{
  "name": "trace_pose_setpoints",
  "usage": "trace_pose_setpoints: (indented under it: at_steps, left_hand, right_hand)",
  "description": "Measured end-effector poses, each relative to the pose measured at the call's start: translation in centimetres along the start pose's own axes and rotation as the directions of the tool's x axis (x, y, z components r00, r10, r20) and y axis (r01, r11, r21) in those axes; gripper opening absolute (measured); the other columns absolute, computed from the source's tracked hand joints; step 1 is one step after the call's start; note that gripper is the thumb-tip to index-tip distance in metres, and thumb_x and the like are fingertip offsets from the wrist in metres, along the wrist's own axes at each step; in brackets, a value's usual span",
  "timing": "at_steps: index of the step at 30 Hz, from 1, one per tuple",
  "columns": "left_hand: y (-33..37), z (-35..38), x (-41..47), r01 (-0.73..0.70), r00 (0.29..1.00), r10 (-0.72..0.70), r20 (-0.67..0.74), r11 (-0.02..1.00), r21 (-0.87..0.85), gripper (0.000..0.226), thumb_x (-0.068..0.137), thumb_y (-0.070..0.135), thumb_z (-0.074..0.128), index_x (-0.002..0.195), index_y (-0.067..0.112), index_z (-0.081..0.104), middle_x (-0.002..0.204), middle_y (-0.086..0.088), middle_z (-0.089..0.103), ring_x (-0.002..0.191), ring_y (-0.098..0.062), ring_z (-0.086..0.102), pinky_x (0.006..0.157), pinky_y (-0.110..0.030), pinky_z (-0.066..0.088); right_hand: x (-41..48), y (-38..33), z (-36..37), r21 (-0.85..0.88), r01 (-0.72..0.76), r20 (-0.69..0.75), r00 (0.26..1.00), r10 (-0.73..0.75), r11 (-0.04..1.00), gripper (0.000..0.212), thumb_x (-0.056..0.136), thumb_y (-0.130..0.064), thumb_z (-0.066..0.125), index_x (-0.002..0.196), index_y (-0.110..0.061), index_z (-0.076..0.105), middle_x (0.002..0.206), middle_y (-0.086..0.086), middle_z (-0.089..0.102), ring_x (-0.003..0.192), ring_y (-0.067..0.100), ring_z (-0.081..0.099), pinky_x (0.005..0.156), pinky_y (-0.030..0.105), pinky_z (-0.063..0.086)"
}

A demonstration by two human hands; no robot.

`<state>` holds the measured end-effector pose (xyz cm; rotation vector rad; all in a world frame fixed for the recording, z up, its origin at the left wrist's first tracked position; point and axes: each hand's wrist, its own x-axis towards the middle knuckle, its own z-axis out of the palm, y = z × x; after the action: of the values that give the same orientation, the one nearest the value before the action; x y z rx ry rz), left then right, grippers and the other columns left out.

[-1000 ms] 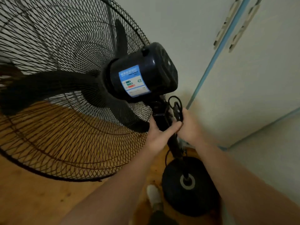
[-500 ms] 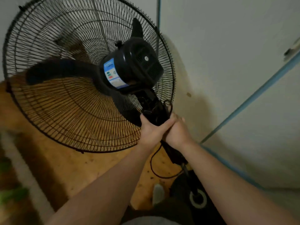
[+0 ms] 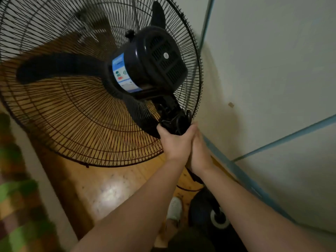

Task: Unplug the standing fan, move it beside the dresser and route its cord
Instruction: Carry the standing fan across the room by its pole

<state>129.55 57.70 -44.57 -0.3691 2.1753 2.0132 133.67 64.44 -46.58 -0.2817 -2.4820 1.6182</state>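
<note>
Since half a second ago the standing fan [image 3: 156, 59] has swung nearer, its grille [image 3: 72, 115] now spilling past the left edge where before the whole ring fitted in view, while both hands have kept their place on the neck. The left hand [image 3: 174, 142] is wrapped tight round the neck just under the motor housing [image 3: 163, 51], thumb up along its near side. The right hand [image 3: 199, 151] presses flat against the left one's knuckles with its fingers curled round the far side of the same neck. A small bundle of black cord [image 3: 181, 120] pokes out right above the two hands, touching their top edge (whether the right fingers also pin it, I cannot tell). Up and to the left of the grip sits the housing with its blue label [image 3: 121, 75], and beyond it the dark blades behind the wire. Below the grip a slack loop of cord hangs off the pole, and further down, under the right forearm, lies the round black base [image 3: 201, 206] on the wooden floor [image 3: 109, 188]. Just left of the base is a pale slipper [image 3: 174, 209]. To the right of the grip rises a pale wall [image 3: 263, 60] crossed by a blue strip [image 3: 283, 137]. Far left of the grip, a blurred green and brown cloth [image 3: 16, 197].
</note>
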Motion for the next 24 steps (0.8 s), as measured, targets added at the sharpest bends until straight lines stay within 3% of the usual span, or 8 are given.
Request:
trace_pose_setpoints:
  at_steps: [2, 4, 6, 9, 11, 15, 19, 24]
  left_hand:
    - [-0.1, -0.2, 0.5, 0.021, 0.999, -0.022, -0.042, 1.0, -0.015, 0.072, 0.066, 0.043, 0.086, 0.119, 0.04, 0.037, 0.105, 0.021, 0.058, 0.09, 0.016, 0.058, 0.072, -0.006, 0.046]
    - [-0.1, -0.4, 0.9, 0.048, 0.997, -0.05, -0.067, 0.998, -0.031, 0.072, 0.068, 0.042, 0.086, 0.122, 0.038, 0.038, 0.106, 0.021, 0.057, 0.092, 0.007, 0.058, 0.077, -0.016, 0.048]
    - [0.0, -0.7, 1.2, 0.052, 0.995, -0.054, -0.08, 0.998, -0.038, 0.071, 0.071, 0.038, 0.086, 0.125, 0.035, 0.039, 0.106, 0.021, 0.056, 0.091, 0.006, 0.056, 0.072, -0.012, 0.046]
    - [0.1, -1.2, 1.6, 0.048, 0.997, -0.052, -0.065, 0.997, -0.055, 0.066, 0.075, 0.032, 0.086, 0.122, 0.036, 0.039, 0.109, 0.019, 0.057, 0.094, 0.007, 0.055, 0.076, -0.012, 0.046]
    - [0.1, -1.6, 1.6, 0.043, 0.997, -0.047, -0.061, 0.997, -0.058, 0.064, 0.076, 0.03, 0.085, 0.121, 0.034, 0.041, 0.114, 0.014, 0.06, 0.1, 0.001, 0.058, 0.086, -0.021, 0.05]
    - [0.1, -2.2, 1.4, 0.022, 0.998, -0.027, -0.057, 0.996, -0.084, 0.061, 0.077, 0.024, 0.085, 0.121, 0.029, 0.044, 0.113, 0.013, 0.062, 0.105, -0.001, 0.06, 0.096, -0.035, 0.055]
    - [0.0, -2.5, 1.6, 0.015, 0.999, -0.018, -0.041, 0.997, -0.08, 0.064, 0.076, 0.025, 0.085, 0.124, 0.028, 0.044, 0.115, 0.01, 0.061, 0.11, -0.007, 0.061, 0.098, -0.041, 0.055]
    - [-0.5, -2.5, 1.8, 0.023, 0.998, -0.027, -0.049, 0.995, -0.097, 0.074, 0.072, 0.033, 0.086, 0.131, 0.026, 0.042, 0.121, 0.005, 0.06, 0.114, -0.012, 0.061, 0.096, -0.041, 0.056]
  right_hand:
    - [0.3, 0.5, -0.5, 0.037, -0.086, 0.159, 0.984, 0.079, 0.996, 0.049, 0.101, -0.046, 0.05, 0.148, -0.033, 0.039, 0.136, -0.006, 0.061, 0.125, 0.008, 0.058, 0.091, 0.02, 0.053]
    - [0.7, 1.5, -0.9, -0.082, -0.16, 0.215, 0.961, 0.174, 0.984, 0.074, 0.092, -0.029, 0.068, 0.149, -0.043, 0.024, 0.141, -0.017, 0.053, 0.13, 0.0, 0.051, 0.099, 0.016, 0.047]
    - [0.9, 2.5, -1.6, -0.005, -0.249, 0.318, 0.918, 0.238, 0.968, 0.09, 0.078, -0.028, 0.083, 0.144, -0.049, 0.026, 0.134, -0.027, 0.053, 0.122, -0.01, 0.052, 0.092, 0.01, 0.048]
    - [1.4, 4.1, -2.0, -0.072, -0.392, 0.412, 0.826, 0.385, 0.917, 0.106, 0.066, -0.031, 0.093, 0.15, -0.031, 0.029, 0.143, -0.007, 0.052, 0.132, 0.014, 0.051, 0.106, 0.043, 0.048]
    - [1.3, 4.7, -1.8, -0.111, -0.419, 0.427, 0.799, 0.424, 0.901, 0.11, 0.063, -0.032, 0.095, 0.151, -0.026, 0.029, 0.145, -0.001, 0.05, 0.135, 0.023, 0.048, 0.108, 0.052, 0.044]
    - [0.8, 5.4, -1.3, -0.137, -0.433, 0.454, 0.772, 0.445, 0.891, 0.11, 0.061, -0.035, 0.096, 0.15, -0.031, 0.031, 0.141, -0.008, 0.05, 0.13, 0.015, 0.047, 0.105, 0.043, 0.044]
    - [0.5, 6.2, -0.6, -0.001, -0.508, 0.457, 0.766, 0.453, 0.861, 0.101, 0.064, -0.021, 0.095, 0.147, -0.025, 0.038, 0.143, -0.001, 0.053, 0.132, 0.023, 0.049, 0.106, 0.051, 0.046]
    - [0.5, 6.4, 0.3, -0.005, -0.464, 0.396, 0.813, 0.428, 0.886, 0.06, 0.068, -0.004, 0.085, 0.121, -0.019, 0.06, 0.114, 0.002, 0.07, 0.108, 0.023, 0.067, 0.09, 0.051, 0.057]
